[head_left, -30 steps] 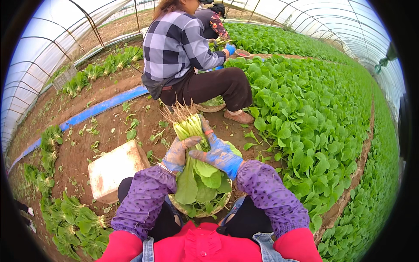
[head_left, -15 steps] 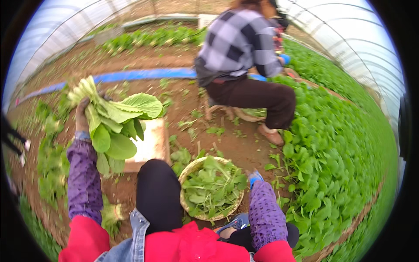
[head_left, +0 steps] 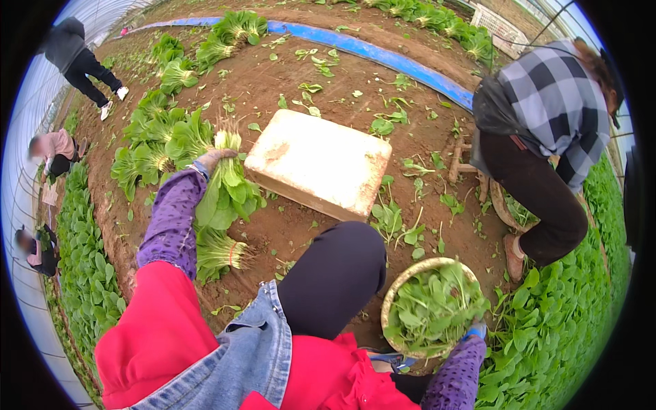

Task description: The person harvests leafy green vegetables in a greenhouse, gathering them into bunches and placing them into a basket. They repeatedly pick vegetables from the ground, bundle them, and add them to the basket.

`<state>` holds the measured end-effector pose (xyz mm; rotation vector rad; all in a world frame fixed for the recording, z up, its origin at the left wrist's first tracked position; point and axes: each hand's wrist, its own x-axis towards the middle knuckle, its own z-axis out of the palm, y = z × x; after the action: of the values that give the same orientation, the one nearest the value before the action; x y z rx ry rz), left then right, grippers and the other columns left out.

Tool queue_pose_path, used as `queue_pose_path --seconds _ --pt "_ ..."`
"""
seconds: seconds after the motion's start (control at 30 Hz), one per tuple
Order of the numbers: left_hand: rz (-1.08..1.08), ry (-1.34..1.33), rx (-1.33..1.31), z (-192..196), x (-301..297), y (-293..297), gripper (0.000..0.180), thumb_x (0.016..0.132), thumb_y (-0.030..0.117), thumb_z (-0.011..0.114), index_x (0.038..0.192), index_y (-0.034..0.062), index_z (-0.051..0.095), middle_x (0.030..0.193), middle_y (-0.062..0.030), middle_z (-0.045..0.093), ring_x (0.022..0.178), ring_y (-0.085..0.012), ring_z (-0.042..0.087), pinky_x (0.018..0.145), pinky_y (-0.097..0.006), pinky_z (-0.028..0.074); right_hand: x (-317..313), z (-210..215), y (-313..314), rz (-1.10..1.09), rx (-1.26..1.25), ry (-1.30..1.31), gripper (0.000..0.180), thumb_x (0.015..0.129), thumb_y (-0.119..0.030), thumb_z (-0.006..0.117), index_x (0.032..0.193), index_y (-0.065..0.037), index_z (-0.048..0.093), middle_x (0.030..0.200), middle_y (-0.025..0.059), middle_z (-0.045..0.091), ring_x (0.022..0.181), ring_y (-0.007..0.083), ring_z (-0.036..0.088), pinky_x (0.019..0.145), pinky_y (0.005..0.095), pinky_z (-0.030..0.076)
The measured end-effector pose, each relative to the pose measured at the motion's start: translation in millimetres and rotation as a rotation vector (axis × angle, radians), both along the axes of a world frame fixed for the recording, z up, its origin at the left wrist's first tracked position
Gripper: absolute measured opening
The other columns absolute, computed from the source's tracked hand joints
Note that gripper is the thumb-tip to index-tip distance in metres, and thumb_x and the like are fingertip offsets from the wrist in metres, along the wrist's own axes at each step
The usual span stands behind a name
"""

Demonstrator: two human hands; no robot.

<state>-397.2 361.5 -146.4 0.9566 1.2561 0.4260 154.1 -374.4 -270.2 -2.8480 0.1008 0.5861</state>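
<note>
My left hand (head_left: 215,160) is closed around a bunch of leafy greens (head_left: 231,191), its pale root ends up and its leaves hanging down. The bunch is beside the left end of a white foam box (head_left: 321,154). Below it, a tied bunch of greens (head_left: 219,253) lies on the soil, and several more bunches (head_left: 154,147) lie to its left. My right hand (head_left: 476,328) is at the right edge of a round woven basket (head_left: 389,304) filled with loose green leaves (head_left: 437,301). Its fingers are mostly hidden among the leaves.
A co-worker in a checked shirt (head_left: 553,102) bends over at the right, near a low wooden stool (head_left: 459,162). Growing greens (head_left: 547,335) border the right side. A blue strip (head_left: 369,51) crosses the soil, and a white crate (head_left: 502,31) stands far back. Other people (head_left: 82,58) are at the left.
The view has swung to the left. My left hand has lowered the bunch from its raised position to beside the foam box. My right hand has reached the basket's edge.
</note>
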Motion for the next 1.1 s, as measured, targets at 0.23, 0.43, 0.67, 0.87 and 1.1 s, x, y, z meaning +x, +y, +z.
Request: queue_pose_path --seconds 0.23,0.43,0.67,0.87,1.1 --pt "-0.036 0.165 -0.051 -36.5 -21.3 12.6 0.022 0.076 0.014 0.065 0.095 0.0029 0.066 0.091 -0.0075 0.066 0.076 -0.0193 0.064 0.070 -0.031 0.053 -39.5 77.9 182.3 0.204 0.202 -0.409 0.063 0.077 0.007 0.049 0.136 -0.009 0.033 0.140 0.0151 0.030 0.122 0.0315 0.041 0.098 0.0372 0.040" --pt "-0.144 0.190 -0.106 -52.5 -8.4 36.2 0.025 0.080 0.017 0.060 0.099 0.0022 0.063 0.096 -0.0079 0.064 0.084 -0.0169 0.062 0.077 -0.030 0.050 -117.5 33.8 377.2 0.586 1.013 0.347 0.059 0.090 -0.022 0.053 0.142 -0.019 0.024 0.142 0.0124 0.031 0.129 0.0245 0.032 0.103 0.0334 0.032" --pt "-0.400 0.332 0.011 -54.6 18.9 14.4 0.026 0.075 0.019 0.067 0.093 -0.0003 0.065 0.086 -0.0110 0.066 0.076 -0.0195 0.064 0.071 -0.030 0.051 -201.5 51.1 440.0 0.367 0.736 0.223 0.075 0.085 -0.043 0.057 0.143 -0.013 0.019 0.141 0.0171 0.030 0.129 0.0340 0.030 0.104 0.0388 0.029" --pt "-0.781 0.167 0.081 -63.6 88.5 -56.5 0.045 0.069 0.042 0.071 0.094 0.0048 0.068 0.083 -0.0106 0.066 0.076 -0.0199 0.061 0.073 -0.031 0.049 -154.4 20.6 314.1 0.318 0.708 -0.113 0.079 0.077 -0.017 0.069 0.140 -0.004 0.023 0.130 0.0177 0.042 0.112 0.0262 0.046 0.093 0.0338 0.039" --pt "-0.946 0.350 0.300 -50.8 146.2 -78.0 0.059 0.061 0.049 0.073 0.089 -0.0030 0.066 0.093 -0.0173 0.064 0.083 -0.0253 0.060 0.075 -0.035 0.047 -127.1 13.4 243.4 0.241 0.999 0.137 0.070 0.085 -0.011 0.060 0.142 -0.008 0.020 0.137 0.0155 0.036 0.122 0.0253 0.040 0.097 0.0317 0.036"
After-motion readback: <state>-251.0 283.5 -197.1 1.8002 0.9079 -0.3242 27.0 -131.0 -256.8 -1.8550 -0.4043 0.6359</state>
